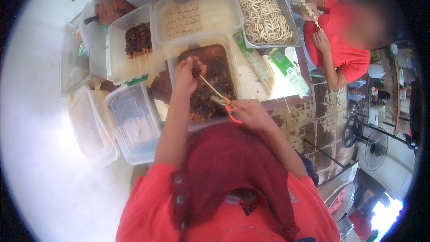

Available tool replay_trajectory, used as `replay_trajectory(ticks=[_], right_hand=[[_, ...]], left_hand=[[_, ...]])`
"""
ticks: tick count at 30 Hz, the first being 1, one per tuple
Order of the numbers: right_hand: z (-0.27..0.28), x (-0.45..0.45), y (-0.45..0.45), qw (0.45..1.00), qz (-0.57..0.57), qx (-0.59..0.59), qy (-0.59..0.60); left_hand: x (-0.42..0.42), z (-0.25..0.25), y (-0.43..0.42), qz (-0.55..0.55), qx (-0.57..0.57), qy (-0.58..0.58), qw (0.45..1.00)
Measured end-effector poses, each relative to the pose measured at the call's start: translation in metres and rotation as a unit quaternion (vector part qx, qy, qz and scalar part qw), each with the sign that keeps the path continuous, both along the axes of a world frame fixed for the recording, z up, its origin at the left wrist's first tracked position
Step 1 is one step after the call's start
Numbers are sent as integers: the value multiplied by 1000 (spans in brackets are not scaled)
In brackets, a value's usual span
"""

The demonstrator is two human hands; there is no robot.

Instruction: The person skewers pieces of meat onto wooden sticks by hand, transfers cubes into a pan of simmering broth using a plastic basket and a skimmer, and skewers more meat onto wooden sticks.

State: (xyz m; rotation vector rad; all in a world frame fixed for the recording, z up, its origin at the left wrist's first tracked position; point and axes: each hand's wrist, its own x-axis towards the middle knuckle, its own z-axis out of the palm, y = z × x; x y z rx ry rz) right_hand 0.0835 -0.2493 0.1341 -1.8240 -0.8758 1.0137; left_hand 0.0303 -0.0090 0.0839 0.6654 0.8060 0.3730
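Above a clear plastic tub (238,69) of dark sauce and dark pieces, my left hand (188,77) is closed around a dark piece of food (196,69) at the upper end of a wooden skewer (208,84). The stick slants down to my right hand (251,114), whose fingers are closed near its lower end. A tan piece (227,101) shows there by the fingertips. Scissors with orange-red handles (234,116) are also in my right hand, their blades pointing left over the tub. My fingers partly hide the pieces and the scissors.
Behind the tub are a container with pale skewers (183,20) and a metal tray of pale coiled strips (266,20). Dark skewers (139,40) lie in a left box. Green-labelled stick packs (255,62) lie right. Another person in red (345,31) holds a pale skewer at far right.
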Motion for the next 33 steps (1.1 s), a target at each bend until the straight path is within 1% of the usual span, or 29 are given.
replay_trajectory(ticks=[1,4,5,6,8,9,11,12,13,14,16,17,19,20,22,23,25,26,28,31,33], right_hand=[[-3,0,0,1000,-1,3,-7],[-6,-11,4,990,-69,96,81],[-4,-11,4,975,-99,38,196],[5,-9,5,943,-128,-20,307],[13,-7,8,893,-159,-81,414],[14,-7,9,891,-163,-84,416],[12,-13,15,961,-143,-43,235],[9,-23,19,993,-115,3,42],[7,-30,21,984,-81,48,-153],[7,-33,22,987,-80,23,-140],[16,-34,23,990,-75,-27,-112],[19,-33,23,992,-81,-28,-95],[23,-29,25,994,-89,-30,-60],[19,-28,25,994,-101,-6,-39],[7,-28,24,991,-127,43,3],[2,-28,23,991,-123,39,16],[0,-26,24,992,-116,31,44],[1,-26,24,993,-115,26,14],[13,-26,29,992,-113,14,-48],[9,-23,34,990,-104,-6,-94],[7,-21,36,989,-106,-11,-101]], left_hand=[[-1,1,1,-6,-1,14,1000],[-2,9,0,6,-13,36,999],[-1,12,-2,14,-18,40,999],[-2,13,-1,-7,-26,25,999],[-5,15,2,-49,-41,-5,998],[-3,18,-1,-25,-30,0,999],[3,23,-9,22,-7,10,1000],[6,21,-13,47,12,10,999],[9,19,-17,72,32,10,997],[10,18,-19,96,51,11,994],[11,10,-20,122,50,-27,991],[12,6,-20,136,49,-46,988],[11,2,-14,121,-47,-45,990],[9,1,-11,114,-94,-44,988],[4,-3,-3,81,-145,-65,984],[2,-5,-1,63,-170,-76,980],[1,-1,-2,47,-127,-22,991],[2,2,-4,39,-105,4,994],[3,2,-12,30,-104,15,994],[4,4,-17,33,-85,22,996],[5,3,-23,26,-83,21,996]])
